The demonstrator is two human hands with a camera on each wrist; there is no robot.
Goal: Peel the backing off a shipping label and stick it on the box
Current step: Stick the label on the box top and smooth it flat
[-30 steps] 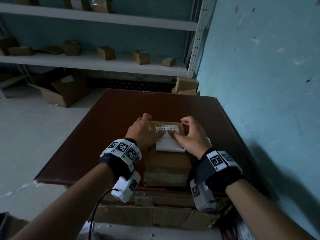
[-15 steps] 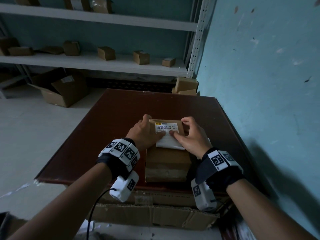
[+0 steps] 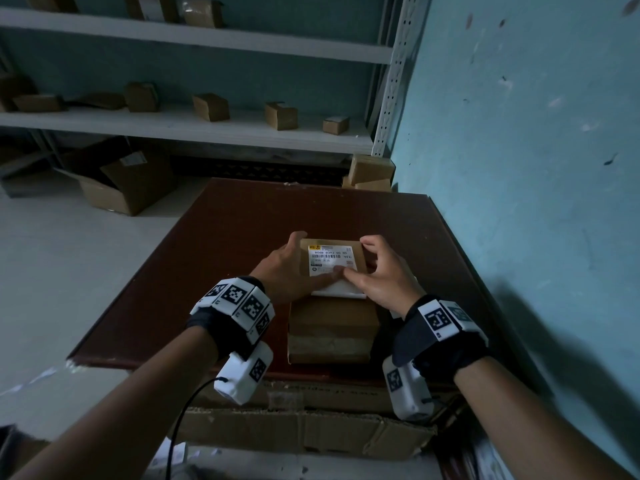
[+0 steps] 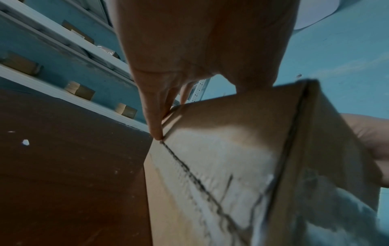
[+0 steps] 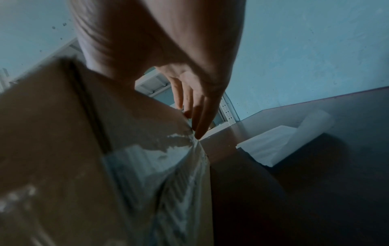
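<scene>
A brown cardboard box [image 3: 332,323] lies on the dark brown table [image 3: 221,244]. The white shipping label [image 3: 330,259], with its barcode showing, lies on the far half of the box's top. My left hand [image 3: 287,268] and right hand [image 3: 377,275] flank the box, and both thumbs press on the label's middle, tips meeting. In the left wrist view the left fingers [image 4: 155,126] reach down to the box's [image 4: 221,149] far corner. Seen from the right wrist, the right fingers [image 5: 200,126] touch the box's [image 5: 52,133] far right edge.
White backing sheets [image 5: 284,144] lie on the table right of the box. A teal wall [image 3: 519,168] runs along the table's right side. Shelves [image 3: 194,126] with several small boxes stand behind. An open carton [image 3: 117,188] sits on the floor at left, and flattened cardboard [image 3: 304,434] lies below the near edge.
Both thumbs have slid a little toward me along the label, uncovering the barcode. The hands stay at the box's sides.
</scene>
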